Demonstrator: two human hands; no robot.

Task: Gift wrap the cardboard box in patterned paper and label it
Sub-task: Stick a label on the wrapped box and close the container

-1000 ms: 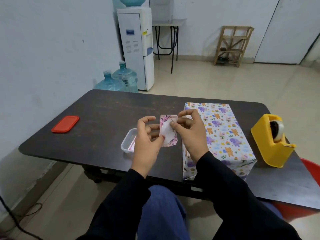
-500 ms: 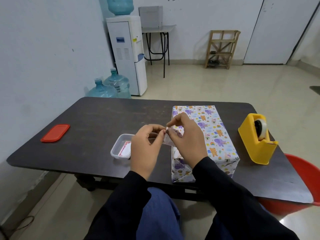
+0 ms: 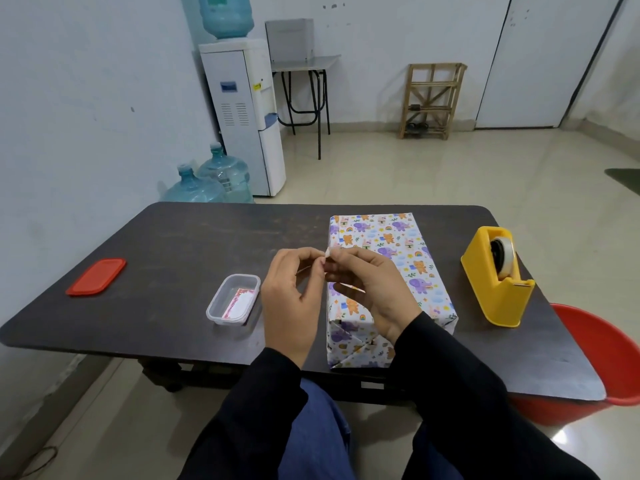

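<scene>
The box (image 3: 398,258), wrapped in white paper with purple elephants and orange bears, lies lengthwise on the dark table (image 3: 180,244). Just above its near left part, my left hand (image 3: 294,303) and my right hand (image 3: 370,292) meet fingertip to fingertip, pinching a small label sticker (image 3: 327,253). Only a white corner of the sticker shows between the fingers; the rest is hidden by my hands. A clear plastic tub (image 3: 233,304) with another red-bordered label inside sits left of my left hand.
A yellow tape dispenser (image 3: 498,275) stands right of the box. The tub's red lid (image 3: 96,276) lies at the table's left end. A red basin (image 3: 602,362) sits by the table's right near corner. A water dispenser (image 3: 242,112) and bottles stand behind.
The flowered label, held flat and facing me a second ago, is turned edge-on and mostly covered by my fingers. Both hands have closed together over it. The view has tilted slightly.
</scene>
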